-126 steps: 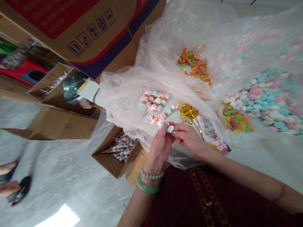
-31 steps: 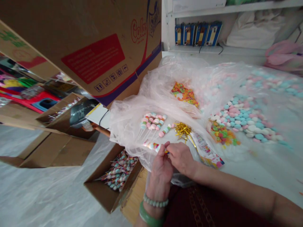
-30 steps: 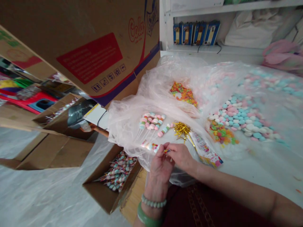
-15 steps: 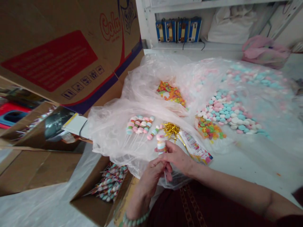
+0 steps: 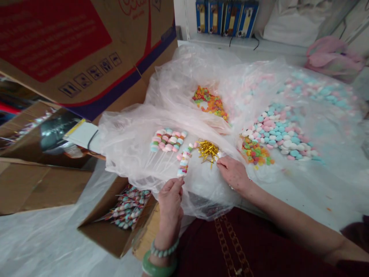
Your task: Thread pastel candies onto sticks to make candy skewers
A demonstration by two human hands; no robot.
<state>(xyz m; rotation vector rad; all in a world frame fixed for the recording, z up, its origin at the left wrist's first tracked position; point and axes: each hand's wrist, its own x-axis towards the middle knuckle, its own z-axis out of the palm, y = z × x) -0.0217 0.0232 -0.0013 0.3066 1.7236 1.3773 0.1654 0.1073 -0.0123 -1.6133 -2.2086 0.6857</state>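
My left hand [image 5: 170,196] pinches the lower end of a marshmallow skewer [image 5: 183,165], which stands nearly upright with pale blue, white and pink pieces. Over the plastic sheet, my right hand [image 5: 234,174] has its fingers pressed together beside a pile of gold twist ties [image 5: 208,150]. What those fingers hold, if anything, is hidden. Only slivers of a printed bag show around that hand. Several finished skewers [image 5: 167,140] lie in a row to the left of the ties, and another lies just behind the held one.
Ring-shaped gummies [image 5: 211,104] and loose marshmallows [image 5: 278,129] lie on the plastic sheet [image 5: 123,130]. A large carton [image 5: 115,80] stands at the left. Below the table edge, an open box [image 5: 98,234] holds many skewers. Blue binders [image 5: 226,18] stand on the back shelf.
My hands have come apart. The left has moved left with the marshmallow skewer; the right has let go of it and moved right, over the printed bag. The view has tilted down.
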